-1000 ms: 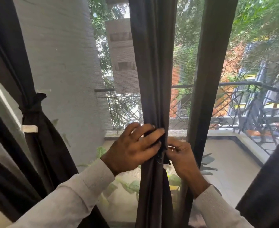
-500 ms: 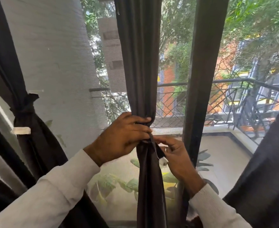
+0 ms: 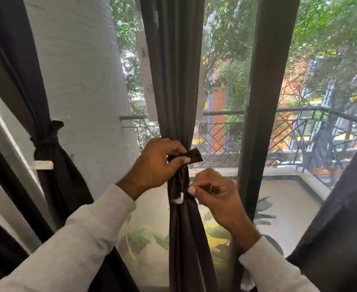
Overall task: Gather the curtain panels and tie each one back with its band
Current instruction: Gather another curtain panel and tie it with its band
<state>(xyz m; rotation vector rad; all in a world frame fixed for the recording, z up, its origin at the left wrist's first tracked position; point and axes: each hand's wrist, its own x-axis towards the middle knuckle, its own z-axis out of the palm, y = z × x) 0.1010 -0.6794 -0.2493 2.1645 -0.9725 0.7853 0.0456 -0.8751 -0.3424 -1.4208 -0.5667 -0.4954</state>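
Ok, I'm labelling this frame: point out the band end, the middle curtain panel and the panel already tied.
band end (image 3: pixel 195 155), head view, on the free tip sticking out past the left hand.
middle curtain panel (image 3: pixel 170 81), head view, on its upper folds.
tied panel (image 3: pixel 45 141), head view, on its knotted band.

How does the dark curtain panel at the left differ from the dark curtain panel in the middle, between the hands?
The dark left curtain panel is already tied with a knotted dark band, and no hand touches it. On the dark middle curtain panel the dark band end is still loose: the left hand pinches it, the right hand works just below. Both are gathered.
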